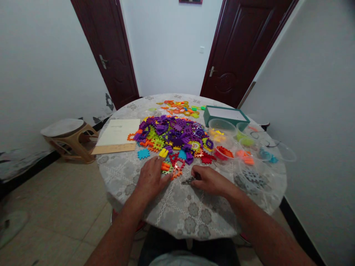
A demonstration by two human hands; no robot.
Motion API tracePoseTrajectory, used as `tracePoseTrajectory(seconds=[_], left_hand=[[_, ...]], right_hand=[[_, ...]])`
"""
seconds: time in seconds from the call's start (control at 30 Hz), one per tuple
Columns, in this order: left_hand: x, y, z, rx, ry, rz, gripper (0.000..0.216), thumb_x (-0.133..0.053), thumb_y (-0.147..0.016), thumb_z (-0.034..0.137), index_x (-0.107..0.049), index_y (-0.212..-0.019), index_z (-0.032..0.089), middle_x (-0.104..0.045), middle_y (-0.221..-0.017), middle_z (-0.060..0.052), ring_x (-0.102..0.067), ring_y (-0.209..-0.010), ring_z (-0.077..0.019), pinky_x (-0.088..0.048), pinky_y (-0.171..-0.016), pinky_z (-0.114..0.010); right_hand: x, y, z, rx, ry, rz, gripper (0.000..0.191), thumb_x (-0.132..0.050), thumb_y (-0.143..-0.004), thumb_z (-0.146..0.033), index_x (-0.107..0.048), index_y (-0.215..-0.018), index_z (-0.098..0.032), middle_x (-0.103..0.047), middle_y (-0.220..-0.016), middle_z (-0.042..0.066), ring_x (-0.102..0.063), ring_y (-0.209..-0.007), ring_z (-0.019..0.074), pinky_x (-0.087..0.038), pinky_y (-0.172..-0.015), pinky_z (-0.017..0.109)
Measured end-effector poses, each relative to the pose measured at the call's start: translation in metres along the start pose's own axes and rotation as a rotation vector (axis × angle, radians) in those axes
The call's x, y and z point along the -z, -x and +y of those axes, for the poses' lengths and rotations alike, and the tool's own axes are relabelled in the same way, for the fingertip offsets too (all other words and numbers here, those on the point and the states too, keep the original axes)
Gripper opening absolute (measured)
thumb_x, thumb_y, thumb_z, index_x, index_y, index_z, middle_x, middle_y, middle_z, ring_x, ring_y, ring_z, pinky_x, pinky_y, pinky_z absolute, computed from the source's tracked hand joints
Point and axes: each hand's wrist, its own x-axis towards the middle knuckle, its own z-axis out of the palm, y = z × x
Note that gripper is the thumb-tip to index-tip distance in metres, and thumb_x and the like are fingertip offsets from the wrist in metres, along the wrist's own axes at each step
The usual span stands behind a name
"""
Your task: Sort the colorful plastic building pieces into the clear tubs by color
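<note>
Right hand (209,179) is over the near half of the surface (172,218), inboard of the near edge — thumb and curled fingers clamped on a dark grey piece (187,181), which pokes out toward the left hand (151,173). Left hand is palm down at the near-left side of the main pile (177,128); thumb and fingers spread apart, with an orange piece (165,166) in the gap. Its fingertips are right at a yellow piece (163,152), contact can't be confirmed. Orange triangle (177,171) lies just past the left thumb. Pile sits mid-surface, mostly purple and lime; blue piece (143,154) by its near-left side, dark red piece (207,158) by its near-right. Colour-sorted clear tubs toward the right edge, grey-filled tub (252,179) closest to the near edge. Green box (230,120) toward the far-right edge — white sheet (119,132) and wooden strip (113,149) along the left edge.
</note>
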Motion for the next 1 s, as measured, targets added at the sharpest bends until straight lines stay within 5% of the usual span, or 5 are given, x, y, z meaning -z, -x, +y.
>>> tracePoseTrajectory(seconds=[0.13,0.3,0.7,0.83,1.0], left_hand=[[-0.012,0.008,0.019,-0.048,-0.039,-0.040,0.057,-0.078,-0.087,0.038,-0.058,-0.137,0.019,-0.058,-0.147,-0.020,-0.053,-0.141,-0.0403,-0.043,-0.120,-0.063],[-0.022,0.006,0.030,-0.114,0.049,-0.040,0.050,-0.072,-0.092,0.032,-0.057,-0.139,0.024,-0.059,-0.146,-0.018,-0.056,-0.138,-0.0356,-0.050,-0.116,-0.058],[-0.002,-0.026,0.040,-0.154,-0.071,-0.028,0.062,-0.076,-0.090,0.040,-0.055,-0.146,0.022,-0.054,-0.152,-0.019,-0.048,-0.144,-0.0371,-0.042,-0.122,-0.057],[-0.005,-0.042,0.045,-0.168,-0.060,-0.068,0.054,-0.074,-0.092,0.037,-0.060,-0.140,0.019,-0.061,-0.145,-0.018,-0.052,-0.141,-0.0354,-0.040,-0.123,-0.056],[-0.008,-0.057,0.045,-0.189,-0.057,-0.091,0.046,-0.067,-0.092,0.023,-0.061,-0.137,0.019,-0.068,-0.133,-0.015,-0.056,-0.134,-0.0324,-0.040,-0.122,-0.053]], right_hand=[[0.013,-0.020,0.013,0.000,-0.001,0.200,0.003,-0.063,-0.092,-0.020,-0.061,-0.095,-0.020,-0.066,-0.088,-0.001,-0.059,-0.080,0.0171,-0.038,-0.069,0.026],[-0.008,-0.037,0.029,-0.180,0.290,0.563,0.014,-0.056,-0.102,-0.023,-0.067,-0.107,-0.016,-0.071,-0.107,0.012,-0.063,-0.098,0.0243,-0.044,-0.082,0.031],[-0.020,-0.037,0.020,-0.336,0.589,0.445,0.017,-0.059,-0.102,-0.026,-0.070,-0.112,-0.018,-0.068,-0.114,0.011,-0.067,-0.094,0.0239,-0.047,-0.076,0.032],[-0.024,-0.037,0.016,-0.232,0.611,0.381,0.016,-0.060,-0.099,-0.022,-0.071,-0.109,-0.020,-0.066,-0.114,0.011,-0.066,-0.090,0.0222,-0.046,-0.070,0.030],[-0.024,-0.029,0.023,0.073,0.457,0.334,0.018,-0.061,-0.095,-0.018,-0.074,-0.106,-0.022,-0.064,-0.106,0.008,-0.064,-0.094,0.0211,-0.049,-0.078,0.029]])
